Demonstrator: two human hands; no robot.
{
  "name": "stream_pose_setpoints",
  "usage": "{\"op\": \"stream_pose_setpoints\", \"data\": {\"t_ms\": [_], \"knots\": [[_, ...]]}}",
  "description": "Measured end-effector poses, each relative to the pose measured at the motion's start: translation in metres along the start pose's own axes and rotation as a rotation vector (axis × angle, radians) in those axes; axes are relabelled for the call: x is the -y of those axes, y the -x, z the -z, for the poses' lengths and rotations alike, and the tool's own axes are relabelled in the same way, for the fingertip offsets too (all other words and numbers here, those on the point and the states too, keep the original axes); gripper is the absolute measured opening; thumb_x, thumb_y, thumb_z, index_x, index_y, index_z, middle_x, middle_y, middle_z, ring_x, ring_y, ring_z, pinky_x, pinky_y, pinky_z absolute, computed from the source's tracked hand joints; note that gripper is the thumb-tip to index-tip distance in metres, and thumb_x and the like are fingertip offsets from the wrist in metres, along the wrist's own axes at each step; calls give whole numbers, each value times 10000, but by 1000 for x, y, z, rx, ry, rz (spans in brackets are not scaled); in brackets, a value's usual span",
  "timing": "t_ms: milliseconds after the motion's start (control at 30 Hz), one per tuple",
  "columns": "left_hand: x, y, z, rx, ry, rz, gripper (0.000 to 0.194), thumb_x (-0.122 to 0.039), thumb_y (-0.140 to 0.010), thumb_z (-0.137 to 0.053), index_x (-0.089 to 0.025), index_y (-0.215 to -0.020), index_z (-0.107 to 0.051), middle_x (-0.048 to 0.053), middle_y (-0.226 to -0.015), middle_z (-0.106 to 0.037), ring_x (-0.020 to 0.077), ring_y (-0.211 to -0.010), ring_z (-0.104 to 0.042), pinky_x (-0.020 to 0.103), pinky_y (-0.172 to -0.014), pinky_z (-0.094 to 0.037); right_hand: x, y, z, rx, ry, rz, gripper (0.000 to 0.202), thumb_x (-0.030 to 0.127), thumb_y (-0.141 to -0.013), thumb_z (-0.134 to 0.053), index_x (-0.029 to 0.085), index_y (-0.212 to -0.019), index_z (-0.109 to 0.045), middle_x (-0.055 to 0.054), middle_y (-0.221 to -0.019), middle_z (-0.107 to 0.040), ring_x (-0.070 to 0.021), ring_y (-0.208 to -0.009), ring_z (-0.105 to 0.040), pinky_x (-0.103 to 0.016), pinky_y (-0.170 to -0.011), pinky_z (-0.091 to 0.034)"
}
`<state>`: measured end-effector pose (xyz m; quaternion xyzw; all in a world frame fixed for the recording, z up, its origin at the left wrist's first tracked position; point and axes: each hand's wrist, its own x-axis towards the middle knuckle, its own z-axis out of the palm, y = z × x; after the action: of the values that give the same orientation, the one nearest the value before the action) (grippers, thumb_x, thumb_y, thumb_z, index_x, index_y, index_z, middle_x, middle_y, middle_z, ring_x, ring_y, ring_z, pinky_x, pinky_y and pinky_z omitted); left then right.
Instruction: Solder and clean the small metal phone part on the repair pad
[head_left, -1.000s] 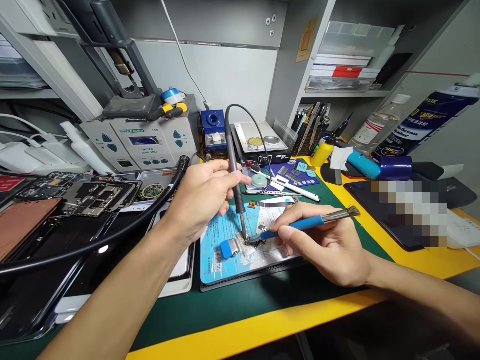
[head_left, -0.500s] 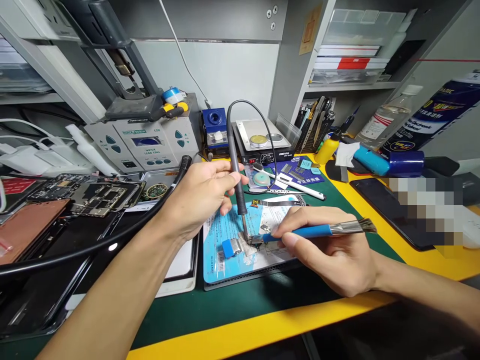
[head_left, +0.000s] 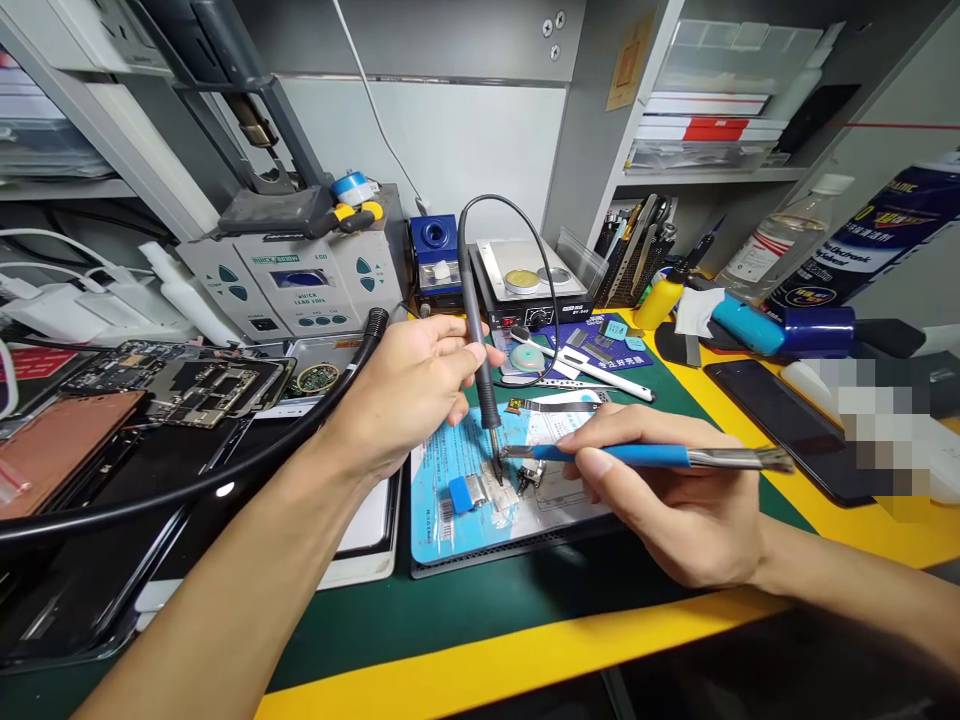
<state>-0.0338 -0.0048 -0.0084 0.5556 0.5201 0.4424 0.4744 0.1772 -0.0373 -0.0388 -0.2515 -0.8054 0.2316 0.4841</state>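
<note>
My left hand (head_left: 409,385) is closed around the dark grip of a soldering iron (head_left: 486,400), whose tip points down at a crumpled silvery patch on a blue-and-white printed sheet (head_left: 429,540). In my right hand (head_left: 682,515) is a blue double-ended brush (head_left: 645,456), held nearly level. Its left bristle end lies at the iron just above the tip; whether they touch I cannot tell. A small metal part with dark leads (head_left: 532,473) sits right of the tip. To the left lies a blue-tabbed silvery piece (head_left: 460,494).
A thick black hose (head_left: 247,495) crosses the left side over phone parts and circuit boards (head_left: 202,390). Behind stand a hot-air station (head_left: 300,285), a blue soldering stand (head_left: 435,250) and a heating plate (head_left: 525,285). A black phone (head_left: 780,430) lies at right, below bottles and a spray can (head_left: 862,235).
The brush end has lifted from the sheet beside the iron's tip to higher on the iron, uncovering the small metal part. The iron's tip has shifted slightly right.
</note>
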Motion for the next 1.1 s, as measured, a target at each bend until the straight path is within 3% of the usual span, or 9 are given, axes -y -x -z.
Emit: {"op": "stream_pose_setpoints", "data": {"t_ms": [233, 467, 600, 767, 1100], "knots": [[2, 0, -2, -61, -28, 56, 73, -172, -876, -627, -104, -901, -619, 105, -1008, -709, 43, -369, -517, 210, -387, -393, 6, 6, -1, 48, 203, 189, 189, 46, -811, -628, 185, -931, -673, -33, -738, -763, -151, -623, -724, -227, -581, -589], [3, 0, -2, -104, -42, 63, 97, -192, -867, -648, -109, -897, -607, 76, -927, -706, 57, -362, -529, 212, -392, -398, 8, 6, -1, 80, 286, 216, 209, 58, -827, -617, 183, -986, -668, -27, -758, -765, -135, -616, -723, -213, -580, -582], [3, 0, -4, -112, -48, 63, 102, -201, -874, -649, -116, -914, -607, 22, -789, -671, 72, -374, -548, 206, -408, -410, 10, 8, -4, 146, 248, 245, 214, 51, -828, -585, 174, -985, -664, -15, -655, -697, -126, -518, -638, -243, -503, -514], [3, 2, -5, -109, -60, 58, 127, -220, -862, -686, -130, -912, -611, -26, -699, -619, 78, -364, -552, 200, -393, -399, 11, 8, -3, 145, 279, 268, 265, 21, -817, -609, 166, -1034, -655, -45, -715, -721, -145, -593, -688, -243, -548, -541], [6, -1, -7, -137, -82, 33, 133, -217, -876, -661, -164, -940, -557, 3, -775, -670, 101, -347, -571, 224, -373, -405, 12, 11, -7, 133, 283, 262, 272, 12, -816, -608, 163, -1037, -656, -46, -700, -704, -147, -586, -677, -252, -547, -534]]}}
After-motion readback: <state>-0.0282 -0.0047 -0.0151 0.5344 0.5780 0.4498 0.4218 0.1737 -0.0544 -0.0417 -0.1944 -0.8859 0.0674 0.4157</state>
